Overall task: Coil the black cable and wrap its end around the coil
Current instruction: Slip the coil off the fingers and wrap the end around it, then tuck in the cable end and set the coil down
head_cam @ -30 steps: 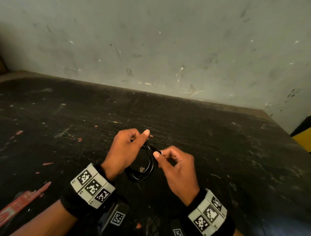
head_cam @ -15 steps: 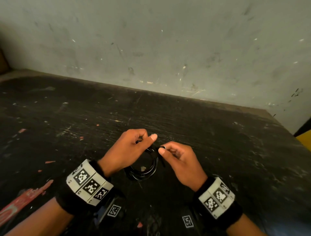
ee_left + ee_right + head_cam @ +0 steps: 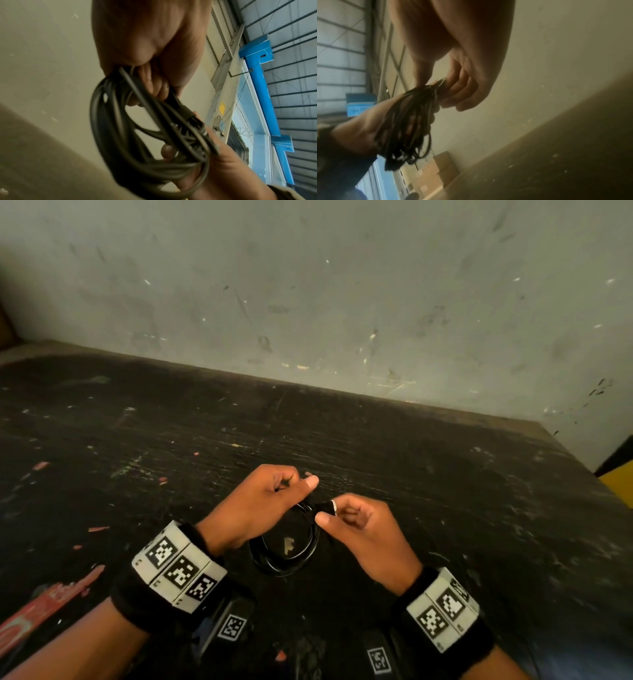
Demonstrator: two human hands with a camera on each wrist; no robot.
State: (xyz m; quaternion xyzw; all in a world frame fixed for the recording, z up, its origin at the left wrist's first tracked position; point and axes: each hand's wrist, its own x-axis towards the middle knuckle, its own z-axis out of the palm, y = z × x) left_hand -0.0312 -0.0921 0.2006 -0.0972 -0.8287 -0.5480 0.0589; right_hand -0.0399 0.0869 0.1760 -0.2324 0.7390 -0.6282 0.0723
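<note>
I see the black cable (image 3: 291,556) gathered into a coil of several loops, held above the dark surface (image 3: 445,508) and hanging between my 2 hands. My left hand (image 3: 260,508) has its grip clenched around the top of the coil, fingers curled over the bundled strands, thumb stretched out past them. From the left wrist view the loops (image 3: 137,142) drop out from under those curled fingers (image 3: 154,86) and spread wide below the grip. My right hand (image 3: 363,532) sits just to the right of the coil, pinching the cable's end (image 3: 325,506) between thumb and forefinger right at the coil's top edge, touching the bundle. In the right wrist view the strands (image 3: 409,121) bunch together where that pinch meets them, the rest of the coil trailing down from it. The pale wall (image 3: 342,285) rises behind the coil.
</note>
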